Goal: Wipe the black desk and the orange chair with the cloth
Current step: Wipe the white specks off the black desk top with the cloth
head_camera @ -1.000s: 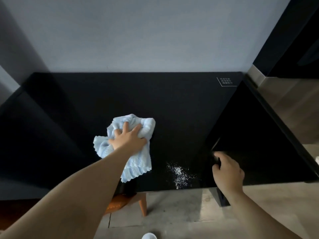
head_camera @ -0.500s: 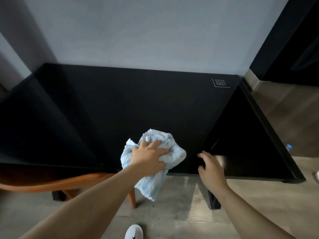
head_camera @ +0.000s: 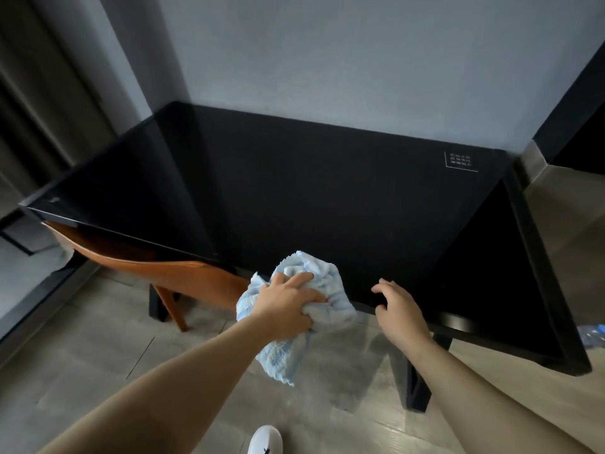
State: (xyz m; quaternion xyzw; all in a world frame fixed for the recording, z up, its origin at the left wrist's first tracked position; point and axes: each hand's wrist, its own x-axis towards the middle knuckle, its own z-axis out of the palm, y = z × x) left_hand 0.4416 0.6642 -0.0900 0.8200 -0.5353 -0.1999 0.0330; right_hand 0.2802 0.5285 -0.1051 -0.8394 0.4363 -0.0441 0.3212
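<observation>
The black desk (head_camera: 327,198) stands against a grey wall, with a small white printed label near its far right corner. My left hand (head_camera: 288,306) is closed on a crumpled light blue cloth (head_camera: 322,283) at the desk's front edge; part of the cloth hangs down below the edge. My right hand (head_camera: 399,306) rests on the front edge just to the right, fingers curled and apart, holding nothing. The orange chair (head_camera: 183,273) is tucked under the desk's left half; only its curved back and one leg show.
Black desk legs (head_camera: 415,385) stand on the wood-look floor in front of me. A white shoe tip (head_camera: 265,440) shows at the bottom. Dark curtains (head_camera: 39,93) hang at the left. A plastic bottle (head_camera: 592,334) lies on the floor at the right edge.
My left hand dragged the cloth from the desk's middle to the front edge, over the spot of white crumbs, which no longer shows. The view pulled back, and the chair came into sight.
</observation>
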